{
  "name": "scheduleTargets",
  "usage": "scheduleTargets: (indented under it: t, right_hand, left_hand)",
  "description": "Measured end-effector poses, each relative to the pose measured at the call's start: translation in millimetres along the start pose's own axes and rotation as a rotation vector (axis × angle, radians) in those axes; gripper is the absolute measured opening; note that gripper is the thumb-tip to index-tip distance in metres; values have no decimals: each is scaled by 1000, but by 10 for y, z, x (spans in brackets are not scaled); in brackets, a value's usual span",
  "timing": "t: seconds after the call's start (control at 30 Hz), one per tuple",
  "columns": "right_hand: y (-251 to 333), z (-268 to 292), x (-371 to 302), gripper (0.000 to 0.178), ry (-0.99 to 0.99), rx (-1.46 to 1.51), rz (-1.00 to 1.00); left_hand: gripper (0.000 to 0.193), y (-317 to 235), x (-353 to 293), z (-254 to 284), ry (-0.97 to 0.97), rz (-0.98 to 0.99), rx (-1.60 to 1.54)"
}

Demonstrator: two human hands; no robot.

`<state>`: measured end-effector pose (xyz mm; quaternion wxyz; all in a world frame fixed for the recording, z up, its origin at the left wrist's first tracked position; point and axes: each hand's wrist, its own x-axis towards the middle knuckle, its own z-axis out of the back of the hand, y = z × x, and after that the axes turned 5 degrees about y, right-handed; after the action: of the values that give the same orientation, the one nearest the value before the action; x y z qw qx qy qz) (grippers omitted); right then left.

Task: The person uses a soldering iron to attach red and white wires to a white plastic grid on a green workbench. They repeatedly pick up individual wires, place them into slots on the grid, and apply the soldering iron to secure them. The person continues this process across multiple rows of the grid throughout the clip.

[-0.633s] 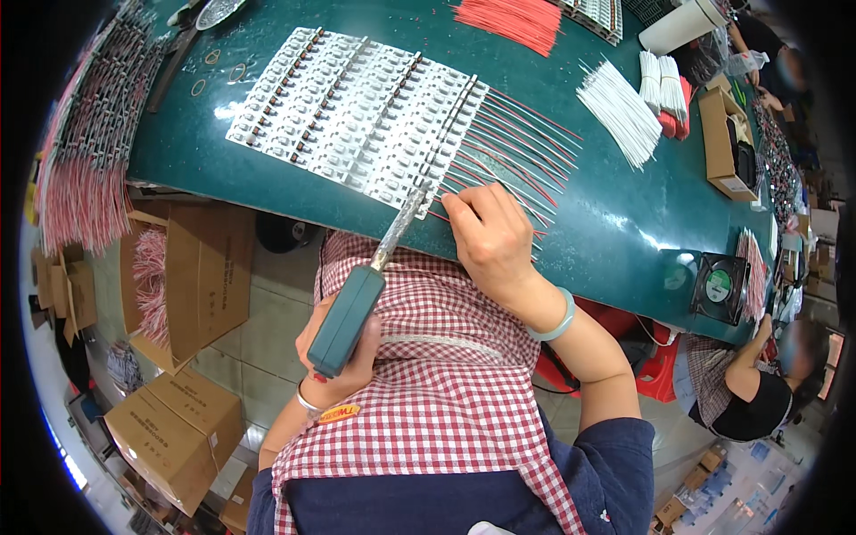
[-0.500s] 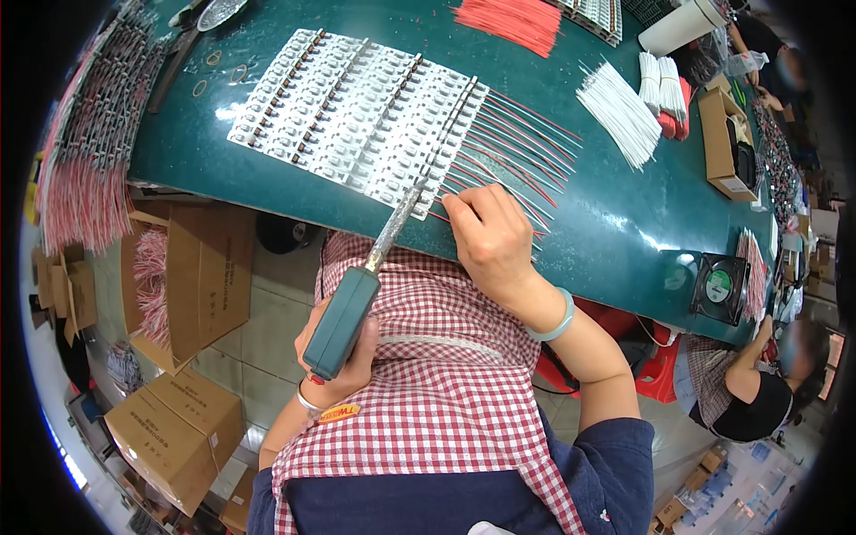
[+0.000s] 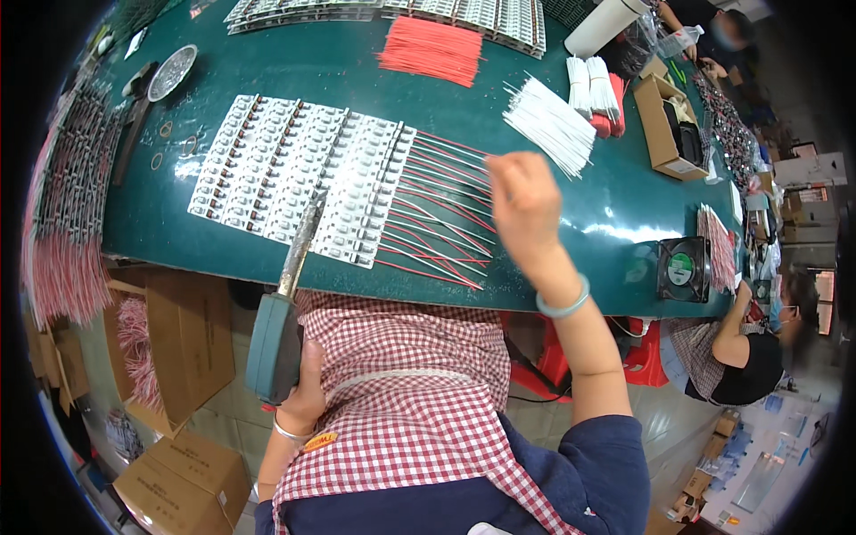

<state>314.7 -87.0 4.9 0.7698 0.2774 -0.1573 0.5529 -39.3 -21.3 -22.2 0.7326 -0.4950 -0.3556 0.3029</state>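
My left hand (image 3: 304, 397) is wrapped round the handle of a soldering iron (image 3: 275, 348) with a dark teal body and a worn metal shaft. Its tip reaches over the lower edge of a panel of small white circuit boards (image 3: 343, 192) lying on the green table. Red and white wires (image 3: 441, 214) fan out to the right from the panel's right-hand strip. By their outer ends is my right hand (image 3: 528, 209), raised with fingers curled in and slightly blurred. Whatever its fingertips may hold is hidden.
Beyond the panel lie red wires (image 3: 430, 52) and white wires (image 3: 550, 125). More board panels (image 3: 473, 20) are stacked at the back. A metal dish (image 3: 173, 73) and a heap of wired boards (image 3: 71, 205) are on the left; a small fan (image 3: 683, 269) stands right. Co-workers sit farther right.
My right hand has moved from the panel's near right corner to the wires' outer ends. The soldering iron has drawn back leftward from the wired strip. The whole view has shifted.
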Motion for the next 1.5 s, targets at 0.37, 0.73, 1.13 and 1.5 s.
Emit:
scheduleTargets:
  t: [0.37,0.73,1.13,1.5]
  right_hand:
    - [-1104,-361,285,11,-1,-140,-35]
    - [-1040,-204,356,10,-7,-224,-51]
    - [-382,522,567,8,531,-599,102]
    - [122,342,214,10,352,-240,138]
  left_hand:
    - [23,114,-77,39,-80,112,120]
    - [24,-54,221,-77,-164,79,-39]
    - [16,-283,214,-46,-139,370,-480]
    - [40,-258,135,33,-189,449,-651]
